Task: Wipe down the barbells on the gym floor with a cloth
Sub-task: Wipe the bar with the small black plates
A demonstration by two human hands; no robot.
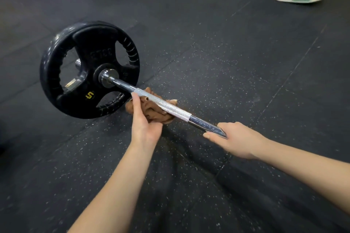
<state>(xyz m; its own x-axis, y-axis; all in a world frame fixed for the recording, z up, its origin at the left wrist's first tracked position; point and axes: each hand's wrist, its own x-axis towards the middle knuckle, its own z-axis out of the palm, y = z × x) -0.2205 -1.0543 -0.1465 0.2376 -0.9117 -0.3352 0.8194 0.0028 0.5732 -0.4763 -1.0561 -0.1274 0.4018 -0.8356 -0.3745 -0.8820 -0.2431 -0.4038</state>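
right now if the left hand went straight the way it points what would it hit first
Probably the black weight plate: the left hand, holding the brown cloth at the bar, points at its lower rim; depth is unclear.

Chrome barbell with black plate crosses a bunched brown cloth.

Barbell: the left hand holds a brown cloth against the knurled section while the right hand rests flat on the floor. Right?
Not quite. The head view shows the right hand gripping the smooth near end of the barbell, not resting flat on the floor. The left hand does hold the brown cloth against the knurled section.
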